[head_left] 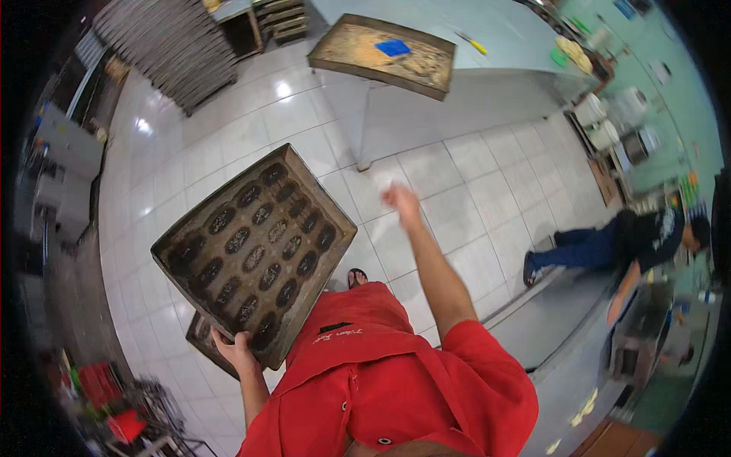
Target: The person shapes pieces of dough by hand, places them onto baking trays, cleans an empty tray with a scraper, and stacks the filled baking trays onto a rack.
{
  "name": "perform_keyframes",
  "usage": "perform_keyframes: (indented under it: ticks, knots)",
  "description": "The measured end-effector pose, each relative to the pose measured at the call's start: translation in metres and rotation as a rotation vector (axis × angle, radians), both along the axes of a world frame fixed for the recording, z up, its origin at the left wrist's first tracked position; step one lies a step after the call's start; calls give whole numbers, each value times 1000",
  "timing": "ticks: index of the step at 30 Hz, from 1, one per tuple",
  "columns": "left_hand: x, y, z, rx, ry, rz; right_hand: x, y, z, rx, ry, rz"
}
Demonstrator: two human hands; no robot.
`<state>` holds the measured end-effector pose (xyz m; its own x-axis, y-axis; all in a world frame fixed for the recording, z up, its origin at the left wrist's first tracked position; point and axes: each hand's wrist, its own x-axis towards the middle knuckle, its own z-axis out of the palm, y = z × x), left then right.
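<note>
My left hand (237, 352) grips the near corner of a deep metal baking tray (318, 286), thumb over the rim. The tray is held tilted above the floor at my left; dark, crusty oval marks sit in rows across its brown bottom. Below it, part of a second tray (199, 335) shows; whether my hand also holds that one is hidden. My right hand (401, 202) is stretched forward over the floor, touching nothing, and its fingers are smeared by motion.
Ahead, a shallow tray (346, 57) with a blue scraper (393, 48) overhangs a metal table (502, 65); a yellow-handled knife (474, 43) lies there. Stacked trays (171, 49) stand far left. At right, a person (647, 236) leans by a counter (533, 324). Containers (605, 133) line the wall.
</note>
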<state>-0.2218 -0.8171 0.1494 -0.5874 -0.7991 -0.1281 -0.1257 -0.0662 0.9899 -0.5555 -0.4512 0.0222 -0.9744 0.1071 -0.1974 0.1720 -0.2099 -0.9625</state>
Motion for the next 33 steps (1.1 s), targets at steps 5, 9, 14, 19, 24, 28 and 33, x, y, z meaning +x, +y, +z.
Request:
perform_keyframes:
  ticks: [5,9,14,19,24,28,33]
  knots:
    - [17,-60,8,-33,41,-258,292,-18,-95,227,-324,697]
    - [3,-122,20,70,65,-483,478,-17,-158,518,-885,782]
    - [-11,-200,13,203,52,-700,616,-73,-159,307,-1314,-195]
    - [-34,-247,-41,477,132,-807,593,-117,-149,153,-1104,-372]
    - [-51,-305,-108,669,194,-986,505,-212,-138,-229,-888,-138]
    - [-51,-289,-100,728,292,-981,456,-195,-176,261,-880,-35]
    - [-68,-273,-147,692,328,-992,390,-121,-196,598,-631,-127]
